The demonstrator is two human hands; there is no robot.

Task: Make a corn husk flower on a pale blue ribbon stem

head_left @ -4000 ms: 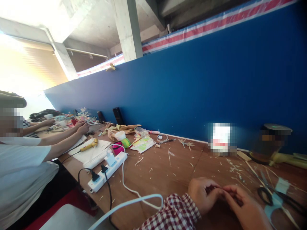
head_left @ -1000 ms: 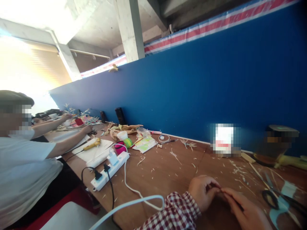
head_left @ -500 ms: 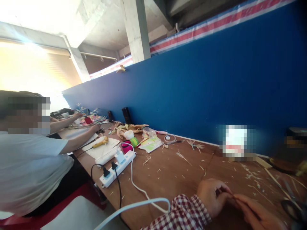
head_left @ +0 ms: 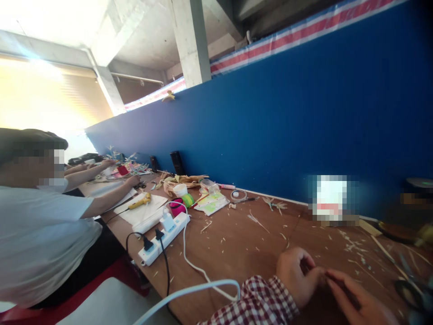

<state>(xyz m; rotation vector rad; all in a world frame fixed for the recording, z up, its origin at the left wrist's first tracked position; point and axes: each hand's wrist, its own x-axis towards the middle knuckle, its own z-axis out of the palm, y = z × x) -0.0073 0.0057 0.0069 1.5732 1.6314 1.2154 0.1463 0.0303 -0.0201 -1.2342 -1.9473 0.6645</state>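
My left hand [head_left: 299, 275], in a red-and-white checked sleeve [head_left: 255, 300], is closed in a pinch above the brown table [head_left: 233, 253]. Its fingertips meet those of my right hand [head_left: 358, 298], which is pinched as well, at the lower right of the view. Whatever lies between the fingertips is too small or too hidden to make out. Pale scraps [head_left: 355, 243] are strewn on the wood beyond both hands. A pair of scissors [head_left: 407, 289] lies to the right of my right hand.
A white power strip [head_left: 164, 239] with plugs and a white cable [head_left: 198, 266] runs left of my sleeve. Farther off lie a yellow glue gun [head_left: 140, 201], dried husks [head_left: 189, 180] and a blurred bright screen [head_left: 331, 198]. A blue partition [head_left: 270, 135] backs the table. A co-worker [head_left: 50, 225] sits at left.
My hands stay fingertip to fingertip. The fingers of my left hand have curled and risen slightly, and my right hand's fingers have shifted a little. The view has moved slightly.
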